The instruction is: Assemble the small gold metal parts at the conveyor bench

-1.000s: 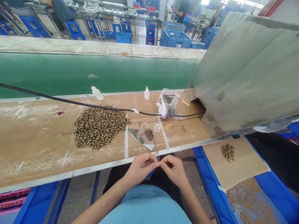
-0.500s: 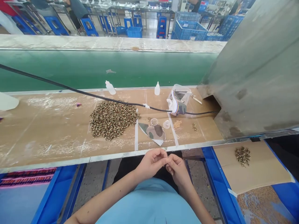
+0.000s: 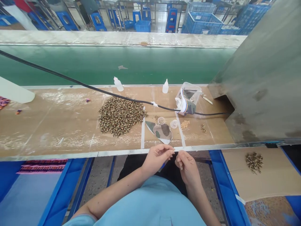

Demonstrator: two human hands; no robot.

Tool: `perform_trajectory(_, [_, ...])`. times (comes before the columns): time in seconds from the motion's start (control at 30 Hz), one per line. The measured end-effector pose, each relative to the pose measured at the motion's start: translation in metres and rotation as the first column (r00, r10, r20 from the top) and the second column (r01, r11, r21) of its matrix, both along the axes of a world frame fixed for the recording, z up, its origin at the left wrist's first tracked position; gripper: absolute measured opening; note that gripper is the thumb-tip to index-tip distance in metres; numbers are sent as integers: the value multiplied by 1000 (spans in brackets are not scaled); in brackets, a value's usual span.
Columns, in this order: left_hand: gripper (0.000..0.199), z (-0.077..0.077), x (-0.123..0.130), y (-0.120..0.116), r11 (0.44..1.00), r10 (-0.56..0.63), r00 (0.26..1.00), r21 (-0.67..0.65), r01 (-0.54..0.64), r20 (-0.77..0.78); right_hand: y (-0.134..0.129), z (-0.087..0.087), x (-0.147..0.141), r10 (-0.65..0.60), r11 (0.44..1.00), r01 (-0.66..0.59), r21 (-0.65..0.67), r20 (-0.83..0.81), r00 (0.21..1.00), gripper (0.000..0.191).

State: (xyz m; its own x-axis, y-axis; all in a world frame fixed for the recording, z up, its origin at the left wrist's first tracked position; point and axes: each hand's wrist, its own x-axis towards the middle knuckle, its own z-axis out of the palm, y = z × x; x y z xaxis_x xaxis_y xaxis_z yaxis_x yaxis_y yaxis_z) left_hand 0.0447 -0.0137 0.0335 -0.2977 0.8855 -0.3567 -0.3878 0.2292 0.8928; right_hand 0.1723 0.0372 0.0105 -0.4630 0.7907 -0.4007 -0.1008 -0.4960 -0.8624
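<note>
- Along the cardboard-lined table [image 3: 58, 125], a loose heap of brass-and-dark metal rings [image 3: 121, 116] lies ahead of the hands, left of a camouflage fabric scrap [image 3: 162, 131].
- Left hand [image 3: 156, 158]: fingers [image 3: 170, 151] pressed together just above the table's metal edge [image 3: 117, 153]; anything pinched is too small to tell.
- Right hand [image 3: 187, 166]: fingers [image 3: 180, 155] curled together, just beside the left hand.

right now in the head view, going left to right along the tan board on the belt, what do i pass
heap of mottled gold-coloured small parts → camouflage fabric scrap → small clear cup → little pile of gold beads → small cluster of brass pieces → grey metal hood
</note>
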Motion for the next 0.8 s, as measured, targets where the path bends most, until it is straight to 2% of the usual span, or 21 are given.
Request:
perform_trajectory(0.23, [20,-3,5,-2,996,-61,991,60,68,-118,-2,-6,0,49,993,-59,106,96,994,49])
perform_trajectory(0.5, [20,-11,2,-4,990,-72,959,95,101,-274,-3,-8,2,83,974,-123,190,204,975,49])
perform_trajectory(0.7, [21,-5,-1,-4,987,-110,975,94,130,-195,-2,2,3,90,925,-183,334,273,958,46])
perform_trajectory(0.8, [23,-2,-1,-4,988,-122,979,76,136,-165,-2,8,1,88,911,-193,365,284,955,44])
